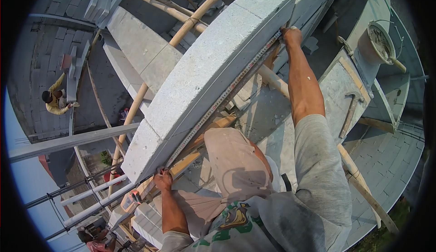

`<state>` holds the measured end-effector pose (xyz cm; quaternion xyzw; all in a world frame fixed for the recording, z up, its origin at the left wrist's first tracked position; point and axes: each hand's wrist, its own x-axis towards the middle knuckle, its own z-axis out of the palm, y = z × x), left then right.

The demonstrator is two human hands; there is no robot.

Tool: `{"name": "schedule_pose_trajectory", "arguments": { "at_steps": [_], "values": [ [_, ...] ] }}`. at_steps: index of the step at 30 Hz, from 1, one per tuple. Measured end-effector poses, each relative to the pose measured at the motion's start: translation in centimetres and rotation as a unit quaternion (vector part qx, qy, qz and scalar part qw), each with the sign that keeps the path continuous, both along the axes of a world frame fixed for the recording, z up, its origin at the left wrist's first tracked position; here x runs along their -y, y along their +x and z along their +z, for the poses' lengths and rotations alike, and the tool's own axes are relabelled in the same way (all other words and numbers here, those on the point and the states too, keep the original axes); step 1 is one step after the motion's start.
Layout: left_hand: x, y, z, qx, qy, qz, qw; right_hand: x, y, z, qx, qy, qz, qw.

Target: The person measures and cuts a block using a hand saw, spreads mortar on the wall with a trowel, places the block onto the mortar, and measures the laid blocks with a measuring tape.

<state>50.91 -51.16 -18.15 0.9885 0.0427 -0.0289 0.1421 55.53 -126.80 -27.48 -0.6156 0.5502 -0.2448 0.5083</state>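
A long row of pale lightweight blocks runs diagonally across the view. Along its near side a measuring tape is stretched between my hands. My right hand is closed on the tape's upper end, against the block face. At the lower end my left hand pinches the tape beside the block row's lower corner. A thin string line runs along the side of the blocks.
A hammer lies on a board at the right, below a bucket of mortar. Bamboo poles cross beneath the blocks. A worker in yellow is at the far left, another person at the bottom left.
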Motion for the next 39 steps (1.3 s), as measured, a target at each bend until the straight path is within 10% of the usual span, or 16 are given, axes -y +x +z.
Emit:
{"name": "schedule_pose_trajectory", "arguments": {
  "at_steps": [4,5,9,11,12,14,17,39],
  "values": [
    [-0.6,0.4,-2.7,0.024,-0.093,0.006,0.995,-1.1,-0.1,0.7,0.067,-0.018,-0.035,0.997],
    [0.9,0.2,-0.5,-0.121,-0.14,0.153,0.971,0.2,-0.2,-0.8,0.058,-0.023,0.0,0.998],
    [-2.4,0.5,-3.4,-0.111,0.132,0.066,0.983,2.6,0.2,-3.3,0.118,0.011,0.001,0.993],
    [-1.1,1.2,-2.6,-0.195,0.144,0.152,0.958,2.1,0.1,-0.7,-0.101,-0.088,0.065,0.989],
    [-0.5,0.9,-2.2,-0.171,0.117,0.157,0.966,5.4,0.3,-5.0,0.005,0.006,0.029,1.0],
    [0.7,0.7,-2.3,-0.121,0.056,0.158,0.978,8.2,0.4,-6.0,-0.437,-0.371,0.274,0.772],
    [0.3,0.2,-3.7,-0.034,0.108,0.155,0.981,5.2,1.2,-1.2,-0.548,-0.359,0.334,0.678],
    [0.7,0.8,-3.5,-0.037,0.107,0.274,0.955,8.0,1.5,-2.4,-0.55,-0.423,0.418,0.586]
  ]
}}
